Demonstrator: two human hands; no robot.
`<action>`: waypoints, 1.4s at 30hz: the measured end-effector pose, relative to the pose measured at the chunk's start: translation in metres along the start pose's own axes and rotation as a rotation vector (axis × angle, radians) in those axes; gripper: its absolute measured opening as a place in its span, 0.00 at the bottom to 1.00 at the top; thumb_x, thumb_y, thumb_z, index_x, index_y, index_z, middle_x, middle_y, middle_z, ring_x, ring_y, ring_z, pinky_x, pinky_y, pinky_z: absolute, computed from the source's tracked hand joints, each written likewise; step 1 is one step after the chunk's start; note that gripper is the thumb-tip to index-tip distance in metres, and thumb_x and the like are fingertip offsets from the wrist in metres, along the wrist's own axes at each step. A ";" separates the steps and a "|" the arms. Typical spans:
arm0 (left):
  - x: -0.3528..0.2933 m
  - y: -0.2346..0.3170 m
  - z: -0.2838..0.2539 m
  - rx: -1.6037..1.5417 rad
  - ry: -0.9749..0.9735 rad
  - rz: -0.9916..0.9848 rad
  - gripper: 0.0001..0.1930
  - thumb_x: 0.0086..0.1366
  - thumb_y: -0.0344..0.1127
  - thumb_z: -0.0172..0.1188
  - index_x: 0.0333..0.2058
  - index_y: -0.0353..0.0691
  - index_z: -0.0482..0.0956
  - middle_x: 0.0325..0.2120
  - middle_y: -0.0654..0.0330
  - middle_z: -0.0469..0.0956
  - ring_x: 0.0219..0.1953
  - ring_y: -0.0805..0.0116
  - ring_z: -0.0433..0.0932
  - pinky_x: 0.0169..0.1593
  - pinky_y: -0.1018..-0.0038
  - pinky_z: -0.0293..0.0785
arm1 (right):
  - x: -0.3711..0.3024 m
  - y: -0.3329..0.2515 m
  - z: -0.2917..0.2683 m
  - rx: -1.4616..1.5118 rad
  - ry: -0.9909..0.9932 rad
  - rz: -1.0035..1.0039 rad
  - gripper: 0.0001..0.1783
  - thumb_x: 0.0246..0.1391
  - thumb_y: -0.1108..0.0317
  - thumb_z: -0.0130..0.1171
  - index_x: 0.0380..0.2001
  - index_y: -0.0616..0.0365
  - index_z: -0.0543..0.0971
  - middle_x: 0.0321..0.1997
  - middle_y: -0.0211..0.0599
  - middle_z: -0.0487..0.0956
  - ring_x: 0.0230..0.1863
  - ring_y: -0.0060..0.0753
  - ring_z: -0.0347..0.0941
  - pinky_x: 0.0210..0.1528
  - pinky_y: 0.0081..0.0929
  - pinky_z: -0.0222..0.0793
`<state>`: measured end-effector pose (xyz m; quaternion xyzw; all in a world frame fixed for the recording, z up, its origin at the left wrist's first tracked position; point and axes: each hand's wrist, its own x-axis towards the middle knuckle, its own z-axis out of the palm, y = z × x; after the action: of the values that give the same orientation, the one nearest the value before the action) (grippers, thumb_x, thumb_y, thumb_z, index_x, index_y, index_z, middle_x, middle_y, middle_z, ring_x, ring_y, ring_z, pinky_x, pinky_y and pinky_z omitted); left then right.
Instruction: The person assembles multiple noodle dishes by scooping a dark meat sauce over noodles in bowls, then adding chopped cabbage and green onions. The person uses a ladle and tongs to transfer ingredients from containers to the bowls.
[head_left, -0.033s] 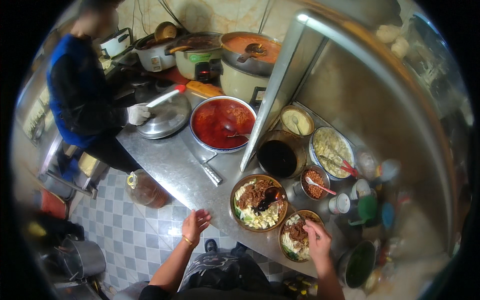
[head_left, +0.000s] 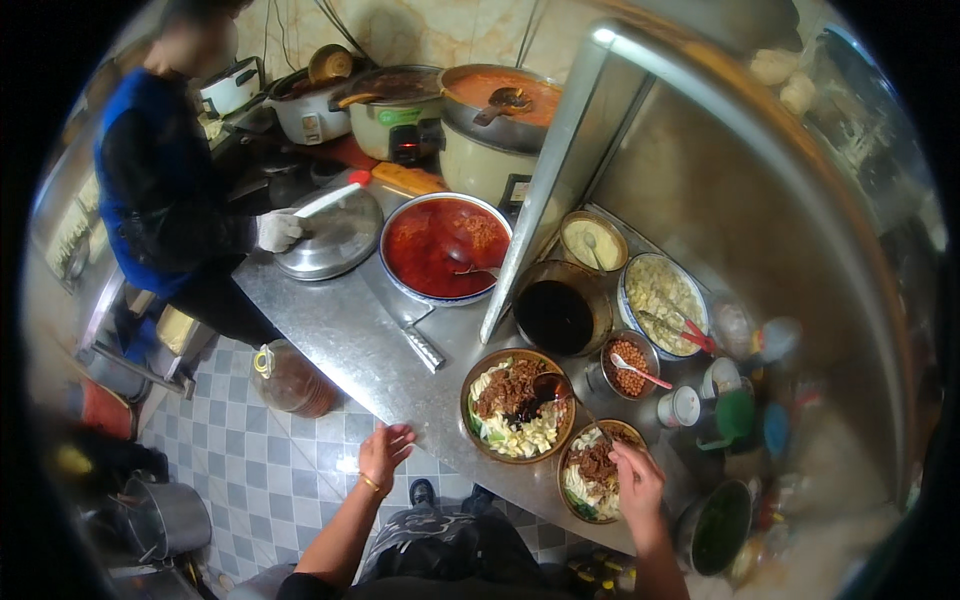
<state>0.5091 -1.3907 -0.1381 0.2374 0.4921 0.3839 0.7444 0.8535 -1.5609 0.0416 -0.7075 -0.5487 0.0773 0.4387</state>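
My right hand [head_left: 640, 478] is closed on the thin handle of a ladle [head_left: 550, 387]. The ladle's bowl hangs over the larger bowl of noodles [head_left: 515, 405], which is topped with brown minced meat, pale chopped pieces and a patch of dark sauce. Beneath my right hand sits a smaller bowl of noodles [head_left: 590, 490], with meat and greens, partly covered by the hand. My left hand [head_left: 385, 455] is open and empty, just off the counter's front edge.
A pot of dark sauce [head_left: 553, 316], a bowl of peanuts [head_left: 625, 365] and a bowl of chopped pale food [head_left: 660, 295] stand beyond. A cleaver [head_left: 422, 345] lies left, near a basin of red oil [head_left: 445, 245]. A steel post [head_left: 545, 190] rises mid-counter. A gloved co-worker [head_left: 165, 180] stands left.
The ladle's bowl has turned over the larger noodle bowl, and its handle shows more clearly. My left hand has shifted slightly left and down.
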 end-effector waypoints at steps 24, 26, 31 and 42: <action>-0.323 -0.142 -0.337 -0.079 1.095 0.020 0.16 0.62 0.24 0.49 0.47 0.37 0.79 0.41 0.56 0.80 0.33 0.67 0.81 0.31 0.72 0.78 | 0.023 0.081 0.060 -0.447 -0.130 -0.049 0.23 0.60 0.57 0.55 0.54 0.58 0.75 0.49 0.47 0.80 0.43 0.50 0.78 0.45 0.41 0.73; -0.372 -0.159 -0.382 -0.179 1.231 0.031 0.14 0.63 0.27 0.51 0.46 0.37 0.79 0.36 0.57 0.82 0.31 0.68 0.82 0.29 0.73 0.78 | 0.005 0.008 0.079 -0.663 0.002 0.055 0.25 0.58 0.57 0.58 0.55 0.59 0.74 0.50 0.50 0.78 0.45 0.53 0.76 0.47 0.43 0.72; -0.474 -0.164 -0.501 -0.530 1.368 0.076 0.14 0.63 0.30 0.55 0.48 0.37 0.77 0.39 0.58 0.80 0.34 0.66 0.82 0.27 0.72 0.77 | -0.079 -0.195 0.241 -0.415 -0.070 -0.455 0.18 0.58 0.62 0.55 0.48 0.61 0.76 0.45 0.51 0.78 0.45 0.51 0.75 0.48 0.43 0.71; -0.549 -0.008 -0.769 -0.738 1.333 0.432 0.17 0.67 0.30 0.51 0.55 0.38 0.70 0.49 0.55 0.76 0.46 0.61 0.80 0.44 0.68 0.78 | -0.237 -0.402 0.546 -0.203 -0.571 -1.055 0.12 0.51 0.71 0.56 0.39 0.60 0.80 0.40 0.49 0.80 0.41 0.53 0.75 0.48 0.44 0.70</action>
<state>-0.3134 -1.8563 -0.1516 -0.2146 0.6182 0.7196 0.2323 0.1549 -1.4631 -0.0918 -0.3296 -0.9259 -0.0165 0.1835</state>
